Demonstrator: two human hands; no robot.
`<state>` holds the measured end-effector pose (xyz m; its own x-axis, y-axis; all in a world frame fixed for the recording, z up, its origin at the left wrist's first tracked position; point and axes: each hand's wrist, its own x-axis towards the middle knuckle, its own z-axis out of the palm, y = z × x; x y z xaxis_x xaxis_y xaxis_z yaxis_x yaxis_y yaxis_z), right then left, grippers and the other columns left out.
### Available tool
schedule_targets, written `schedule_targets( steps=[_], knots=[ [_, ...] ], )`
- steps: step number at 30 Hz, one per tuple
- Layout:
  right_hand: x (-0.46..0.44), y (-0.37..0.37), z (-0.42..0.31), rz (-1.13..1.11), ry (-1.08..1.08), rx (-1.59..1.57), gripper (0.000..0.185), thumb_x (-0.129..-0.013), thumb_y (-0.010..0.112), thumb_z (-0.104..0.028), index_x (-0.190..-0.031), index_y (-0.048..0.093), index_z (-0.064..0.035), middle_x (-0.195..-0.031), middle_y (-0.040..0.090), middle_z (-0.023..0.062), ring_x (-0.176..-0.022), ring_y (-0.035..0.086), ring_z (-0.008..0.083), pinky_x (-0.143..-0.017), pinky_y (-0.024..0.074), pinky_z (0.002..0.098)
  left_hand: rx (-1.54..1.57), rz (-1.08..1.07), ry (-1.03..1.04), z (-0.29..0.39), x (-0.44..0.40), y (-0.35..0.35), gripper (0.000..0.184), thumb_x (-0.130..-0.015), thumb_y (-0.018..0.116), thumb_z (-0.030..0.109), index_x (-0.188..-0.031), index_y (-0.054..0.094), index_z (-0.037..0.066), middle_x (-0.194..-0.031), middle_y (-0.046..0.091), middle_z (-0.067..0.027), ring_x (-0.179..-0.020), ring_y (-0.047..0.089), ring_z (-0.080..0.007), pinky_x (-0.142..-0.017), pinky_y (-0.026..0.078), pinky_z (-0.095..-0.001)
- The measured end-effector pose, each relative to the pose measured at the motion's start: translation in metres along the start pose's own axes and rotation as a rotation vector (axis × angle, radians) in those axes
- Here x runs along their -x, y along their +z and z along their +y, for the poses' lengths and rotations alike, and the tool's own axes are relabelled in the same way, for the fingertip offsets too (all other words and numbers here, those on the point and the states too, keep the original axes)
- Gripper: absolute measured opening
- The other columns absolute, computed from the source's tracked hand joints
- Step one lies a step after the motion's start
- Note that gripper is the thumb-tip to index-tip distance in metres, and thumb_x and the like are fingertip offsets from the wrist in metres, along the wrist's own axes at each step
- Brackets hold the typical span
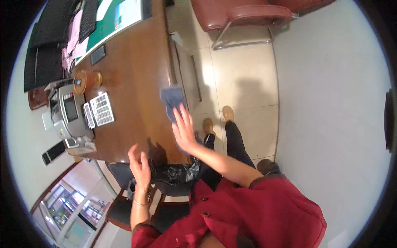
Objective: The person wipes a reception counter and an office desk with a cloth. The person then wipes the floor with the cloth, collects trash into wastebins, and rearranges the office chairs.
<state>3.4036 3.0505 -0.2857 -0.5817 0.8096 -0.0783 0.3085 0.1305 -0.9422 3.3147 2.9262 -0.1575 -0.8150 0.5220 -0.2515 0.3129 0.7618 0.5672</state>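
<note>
My right hand reaches over the edge of the brown wooden desk, fingers stretched over a dark blue-grey cloth. The cloth lies along the desk edge under my fingertips and looks smeared by motion. My left hand hovers by the desk's near edge, fingers bent and apart, with nothing in it. Below my hands, a black plastic bag hangs or lies beside the desk; how it is held there is hidden.
On the desk are a white calculator, a grey banknote counter, an amber-coloured round container, a dark phone-like slab and a keyboard. A red-brown chair stands beyond the tiled floor. A white wall rises at right.
</note>
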Motion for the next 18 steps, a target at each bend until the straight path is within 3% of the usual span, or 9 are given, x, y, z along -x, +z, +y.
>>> schedule_targets(
  steps=[3, 5, 7, 8, 10, 13, 16, 17, 18],
  knots=[
    [0.055, 0.014, 0.033, 0.008, 0.259, -0.42, 0.044, -0.088, 0.039, -0.019, -0.127, 0.031, 0.0007, -0.13, 0.032, 0.0174, -0.121, 0.028, 0.0331, -0.1, 0.0226, 0.0389, -0.187, -0.054, 0.259, 0.01, -0.059, 0.023, 0.03, -0.085, 0.046, 0.011, -0.114, 0.042, 0.004, -0.066, 0.052, -0.0115, -0.06, 0.051, -0.0194, -0.057, 0.042, -0.0298],
    [0.058, 0.015, 0.043, -0.009, 0.204, -0.399, 0.044, -0.089, 0.038, -0.019, -0.125, 0.032, 0.0042, -0.128, 0.035, 0.0186, -0.12, 0.031, 0.0314, -0.1, 0.0225, 0.0378, -0.26, -0.123, 0.288, 0.004, -0.089, 0.041, 0.034, -0.084, 0.049, 0.014, -0.115, 0.041, 0.004, -0.079, 0.057, -0.0183, -0.069, 0.058, -0.0321, -0.061, 0.045, -0.0354],
    [0.025, 0.022, 0.064, 0.01, 0.124, -0.474, 0.041, -0.089, 0.04, -0.017, -0.124, 0.035, 0.0038, -0.128, 0.036, 0.0185, -0.12, 0.031, 0.0317, -0.099, 0.0237, 0.0377, -0.288, -0.072, 0.403, -0.005, -0.121, 0.061, 0.034, -0.083, 0.05, 0.013, -0.115, 0.042, 0.004, -0.079, 0.057, -0.0185, -0.067, 0.057, -0.0314, -0.059, 0.045, -0.0355],
    [0.0, 0.021, 0.071, 0.021, 0.012, -0.462, 0.04, -0.088, 0.041, -0.015, -0.123, 0.036, 0.0038, -0.127, 0.036, 0.0186, -0.119, 0.032, 0.0319, -0.098, 0.025, 0.0378, -0.276, -0.059, 0.363, -0.009, -0.128, 0.065, 0.035, -0.082, 0.051, 0.012, -0.114, 0.043, 0.004, -0.078, 0.057, -0.0182, -0.065, 0.058, -0.0305, -0.058, 0.045, -0.0355],
    [-0.05, 0.029, 0.086, 0.114, -0.12, -0.406, 0.037, -0.086, 0.044, -0.011, -0.12, 0.04, 0.003, -0.124, 0.039, 0.0187, -0.116, 0.036, 0.0328, -0.096, 0.0285, 0.0385, -0.319, 0.028, 0.553, -0.016, -0.135, 0.072, 0.031, -0.08, 0.051, 0.009, -0.109, 0.047, 0.001, -0.077, 0.057, -0.0177, -0.064, 0.057, -0.0284, -0.057, 0.045, -0.0343],
    [-0.118, 0.038, 0.113, 0.175, -0.062, -0.437, 0.035, -0.086, 0.044, -0.011, -0.119, 0.041, 0.0017, -0.122, 0.042, 0.0188, -0.115, 0.038, 0.0314, -0.095, 0.0298, 0.037, -0.385, 0.077, 0.723, -0.029, -0.135, 0.074, 0.028, -0.078, 0.048, 0.005, -0.104, 0.049, -0.003, -0.079, 0.057, -0.0177, -0.061, 0.055, -0.0282, -0.056, 0.044, -0.0331],
    [-0.159, 0.069, 0.167, 0.192, 0.072, -0.424, 0.034, -0.086, 0.045, -0.012, -0.118, 0.042, 0.0015, -0.121, 0.043, 0.0187, -0.114, 0.04, 0.0303, -0.095, 0.031, 0.0358, -0.432, 0.049, 0.668, -0.028, -0.129, 0.071, 0.028, -0.077, 0.047, 0.006, -0.103, 0.048, -0.005, -0.078, 0.056, -0.0186, -0.059, 0.054, -0.0281, -0.055, 0.044, -0.0324],
    [-0.167, 0.079, 0.188, 0.168, 0.208, -0.491, 0.035, -0.086, 0.046, -0.013, -0.117, 0.044, 0.0006, -0.12, 0.044, 0.0188, -0.112, 0.042, 0.0302, -0.095, 0.0322, 0.0351, -0.427, 0.025, 0.604, -0.032, -0.126, 0.068, 0.029, -0.077, 0.046, 0.007, -0.104, 0.047, -0.005, -0.077, 0.055, -0.0191, -0.059, 0.054, -0.0283, -0.054, 0.044, -0.0322],
    [-0.172, 0.09, 0.212, 0.198, 0.24, -0.474, 0.035, -0.086, 0.047, -0.014, -0.118, 0.044, 0.0001, -0.119, 0.045, 0.0188, -0.112, 0.042, 0.03, -0.095, 0.0327, 0.0347, -0.477, 0.017, 0.613, -0.039, -0.124, 0.064, 0.031, -0.078, 0.046, 0.008, -0.105, 0.045, -0.005, -0.082, 0.055, -0.0189, -0.07, 0.054, -0.0289, -0.063, 0.044, -0.0334]
  ],
)
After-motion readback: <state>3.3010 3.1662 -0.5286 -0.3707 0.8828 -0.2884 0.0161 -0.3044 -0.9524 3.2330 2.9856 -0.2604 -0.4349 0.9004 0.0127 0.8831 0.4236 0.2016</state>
